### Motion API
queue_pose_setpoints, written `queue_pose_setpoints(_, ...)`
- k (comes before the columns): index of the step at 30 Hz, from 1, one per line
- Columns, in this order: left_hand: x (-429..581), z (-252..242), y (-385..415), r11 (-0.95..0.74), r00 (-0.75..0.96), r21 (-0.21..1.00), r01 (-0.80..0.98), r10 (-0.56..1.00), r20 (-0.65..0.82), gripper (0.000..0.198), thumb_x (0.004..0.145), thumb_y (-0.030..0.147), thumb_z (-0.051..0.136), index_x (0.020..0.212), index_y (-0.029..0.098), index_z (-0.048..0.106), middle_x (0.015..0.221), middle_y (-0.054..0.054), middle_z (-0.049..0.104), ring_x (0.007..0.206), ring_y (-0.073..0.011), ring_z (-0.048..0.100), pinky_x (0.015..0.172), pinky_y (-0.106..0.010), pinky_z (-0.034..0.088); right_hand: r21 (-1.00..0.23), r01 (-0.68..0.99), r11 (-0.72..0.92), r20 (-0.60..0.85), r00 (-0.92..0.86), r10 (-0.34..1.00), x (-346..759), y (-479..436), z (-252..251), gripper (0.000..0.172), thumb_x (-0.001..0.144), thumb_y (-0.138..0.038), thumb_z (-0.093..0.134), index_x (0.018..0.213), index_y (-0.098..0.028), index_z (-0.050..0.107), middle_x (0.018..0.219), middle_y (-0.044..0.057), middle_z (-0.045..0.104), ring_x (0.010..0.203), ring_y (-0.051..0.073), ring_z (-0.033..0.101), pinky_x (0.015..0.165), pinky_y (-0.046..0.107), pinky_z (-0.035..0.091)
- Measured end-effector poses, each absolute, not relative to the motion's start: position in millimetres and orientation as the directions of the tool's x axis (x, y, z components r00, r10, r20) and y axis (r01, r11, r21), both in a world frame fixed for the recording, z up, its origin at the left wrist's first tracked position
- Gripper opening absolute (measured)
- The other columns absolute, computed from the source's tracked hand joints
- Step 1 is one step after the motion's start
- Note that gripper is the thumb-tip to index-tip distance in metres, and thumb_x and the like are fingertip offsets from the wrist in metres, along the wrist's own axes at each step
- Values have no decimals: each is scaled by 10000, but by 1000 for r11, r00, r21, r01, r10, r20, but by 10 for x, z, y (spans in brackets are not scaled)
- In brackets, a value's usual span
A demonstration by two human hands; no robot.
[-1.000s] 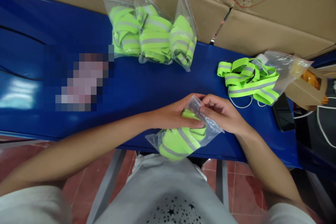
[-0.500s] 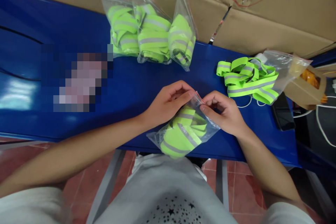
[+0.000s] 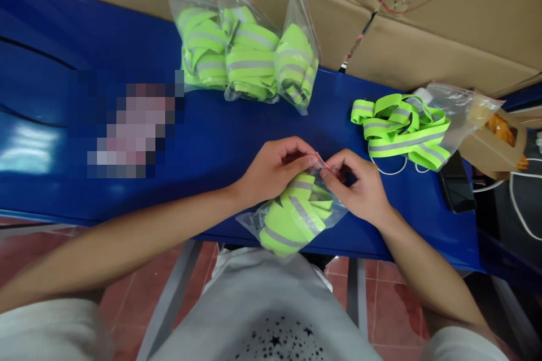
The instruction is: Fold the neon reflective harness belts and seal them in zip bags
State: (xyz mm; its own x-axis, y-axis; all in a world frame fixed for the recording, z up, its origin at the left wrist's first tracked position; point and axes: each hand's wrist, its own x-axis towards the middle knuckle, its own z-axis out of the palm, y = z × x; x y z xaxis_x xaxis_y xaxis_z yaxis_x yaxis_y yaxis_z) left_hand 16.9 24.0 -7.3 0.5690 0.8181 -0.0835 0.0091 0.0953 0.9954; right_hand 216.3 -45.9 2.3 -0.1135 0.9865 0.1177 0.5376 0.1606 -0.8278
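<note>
A clear zip bag [image 3: 292, 217] stuffed with neon-green reflective straps rests on the near edge of the blue table [image 3: 220, 135]. My left hand [image 3: 273, 172] pinches the bag's top edge from the left. My right hand [image 3: 359, 189] pinches the same edge from the right, fingertips nearly touching the left ones. Both hands are closed on the bag's mouth. The bag's lower end hangs over the table edge toward my lap.
Three filled bags of green straps [image 3: 248, 51] lean against cardboard [image 3: 423, 28] at the back. A loose bundle of green straps [image 3: 402, 130] lies at right, by empty clear bags [image 3: 457, 104], a black phone [image 3: 455, 186] and a brown box [image 3: 499, 144]. White cables trail off at the right edge.
My left hand came off the straps and moved up to the bag's top edge. Both hands have drawn together at the mouth, and the bag has slid slightly left.
</note>
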Motion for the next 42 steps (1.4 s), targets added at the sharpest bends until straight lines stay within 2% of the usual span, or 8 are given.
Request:
queue_pose_setpoints(5,205,-127,255,80,596,996,-25,801,-50,202,919,347,723,940,146,730,904,-35,765,806,-134,682,737,-230,515,-844,503,187,154,-108,982,2154,-472,1,100,965,-211,653,884,-211,593,697,-44,530,601,91,492,560,236,401)
queue_pose_setpoints(11,184,-118,291,-9,616,1000,4,788,4,234,913,373,725,891,141,730,864,-30,754,756,-128,649,703,-235,490,-836,523,165,94,-161,983,2162,-444,-14,94,1014,-300,623,979,-220,588,731,-37,596,627,96,570,572,219,424)
queue_pose_setpoints(18,193,-161,322,64,677,996,-62,736,-5,251,926,389,712,938,138,711,885,-33,723,787,-131,641,741,-246,501,-700,651,295,180,-238,954,2250,-436,-62,68,1049,-290,569,1041,-227,547,583,-96,483,434,62,420,464,216,287)
queue_pose_setpoints(26,182,-131,336,71,597,993,-99,802,2,268,940,406,680,878,147,656,819,-10,672,732,-119,592,681,-230,454,-660,672,335,203,-270,941,2336,-352,-51,281,1061,-309,545,803,-201,526,668,-40,506,577,80,492,579,226,358)
queue_pose_setpoints(32,157,-99,449,96,543,984,-151,839,1,299,896,458,719,900,162,675,840,-6,682,777,-133,609,739,-248,475,-737,617,274,206,-181,962,2472,-312,-43,236,1023,-339,614,831,-202,601,689,-22,551,598,102,485,577,245,373)
queue_pose_setpoints(35,144,-118,477,179,592,977,-115,802,-77,344,805,472,812,916,155,735,833,-23,715,756,-147,623,716,-257,476,-761,590,270,205,-176,963,2477,-331,-50,281,1013,-355,621,783,-200,570,653,-29,516,563,98,451,543,248,349)
queue_pose_setpoints(38,138,-120,451,151,579,983,-105,813,-63,355,785,484,824,861,143,761,808,-41,729,730,-151,623,698,-262,471,-798,548,251,184,-176,967,2451,-344,-58,319,992,-388,651,749,-202,560,588,-48,455,506,87,394,494,246,302)
queue_pose_setpoints(42,128,-84,444,78,507,988,-135,862,1,354,813,497,799,860,151,741,817,-33,717,736,-144,613,701,-256,472,-869,456,191,137,-149,979,2464,-291,-69,324,1000,-487,616,831,-211,608,571,-40,549,471,104,500,466,233,384)
